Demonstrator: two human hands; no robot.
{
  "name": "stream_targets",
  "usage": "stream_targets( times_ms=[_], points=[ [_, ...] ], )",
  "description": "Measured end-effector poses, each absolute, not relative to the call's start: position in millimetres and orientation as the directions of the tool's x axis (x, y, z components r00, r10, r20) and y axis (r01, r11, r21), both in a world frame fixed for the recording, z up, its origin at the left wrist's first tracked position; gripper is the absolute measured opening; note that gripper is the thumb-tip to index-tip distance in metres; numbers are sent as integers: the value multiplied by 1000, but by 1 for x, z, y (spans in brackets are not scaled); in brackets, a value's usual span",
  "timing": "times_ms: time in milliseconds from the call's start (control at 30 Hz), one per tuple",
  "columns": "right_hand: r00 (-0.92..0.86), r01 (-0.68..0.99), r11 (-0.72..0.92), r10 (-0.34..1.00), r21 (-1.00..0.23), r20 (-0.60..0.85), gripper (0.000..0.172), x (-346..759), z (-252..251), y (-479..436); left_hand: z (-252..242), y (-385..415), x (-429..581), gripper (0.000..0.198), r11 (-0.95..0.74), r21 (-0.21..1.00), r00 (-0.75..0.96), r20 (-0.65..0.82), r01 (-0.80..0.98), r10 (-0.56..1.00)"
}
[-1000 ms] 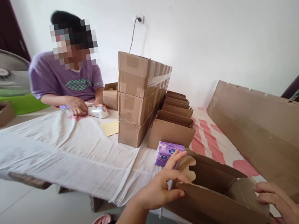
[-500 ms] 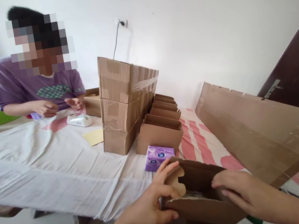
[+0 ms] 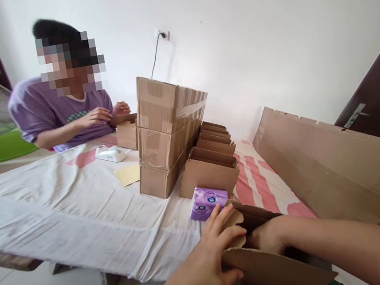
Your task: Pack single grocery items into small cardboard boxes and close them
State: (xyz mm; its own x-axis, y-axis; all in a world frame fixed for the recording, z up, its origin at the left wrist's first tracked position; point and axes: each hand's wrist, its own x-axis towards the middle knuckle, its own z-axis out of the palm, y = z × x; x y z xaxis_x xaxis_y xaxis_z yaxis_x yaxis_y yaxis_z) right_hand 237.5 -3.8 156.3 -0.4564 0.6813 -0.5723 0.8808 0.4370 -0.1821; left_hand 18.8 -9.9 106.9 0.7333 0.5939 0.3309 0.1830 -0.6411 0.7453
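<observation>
The open cardboard box (image 3: pixel 281 273) stood near right on the cloth-covered table (image 3: pixel 76 200). The left hand (image 3: pixel 208 261) held its left end — fingers loosely spread over the flap (image 3: pixel 238 216), thumb outside. The right hand (image 3: pixel 268 237) was inside — fingers hidden, grip impossible to tell. A purple tissue pack (image 3: pixel 207 201) lay just beyond.

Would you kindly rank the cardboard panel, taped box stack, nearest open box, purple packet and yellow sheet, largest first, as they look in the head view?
1. Cardboard panel
2. Taped box stack and nearest open box: unsure, the latter being closer and partly covered
3. Purple packet
4. Yellow sheet
</observation>
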Motion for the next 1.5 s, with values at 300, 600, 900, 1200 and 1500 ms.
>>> stream_targets(
  times_ms=[300, 600, 900, 1200, 1500],
  points=[
    [-455, 819, 538, 394, -202, -798, 39, 226, 144, 13, 111, -7, 16, 82, -693, 684, 777, 302, 227, 552],
    [-304, 927, 372, 654, -56, -693, 50, 218, 205, -14, 106, -6, 15, 70, -707, 683, 755, 363, 183, 546],
    [-512, 828, 556, 694, -74, -507, 34, 227, 199, -29, 105, -9, 18, 61, -756, 631, 785, 374, 174, 493],
    [-639, 739, 673, 690, -24, -339, 41, 243, 191, -20, 108, -8, 18, 54, -717, 671, 776, 347, 187, 527],
    [-606, 740, 670, 700, 55, -377, 56, 239, 192, -24, 108, -9, 18, 46, -721, 650, 766, 328, 242, 553]
  ],
)
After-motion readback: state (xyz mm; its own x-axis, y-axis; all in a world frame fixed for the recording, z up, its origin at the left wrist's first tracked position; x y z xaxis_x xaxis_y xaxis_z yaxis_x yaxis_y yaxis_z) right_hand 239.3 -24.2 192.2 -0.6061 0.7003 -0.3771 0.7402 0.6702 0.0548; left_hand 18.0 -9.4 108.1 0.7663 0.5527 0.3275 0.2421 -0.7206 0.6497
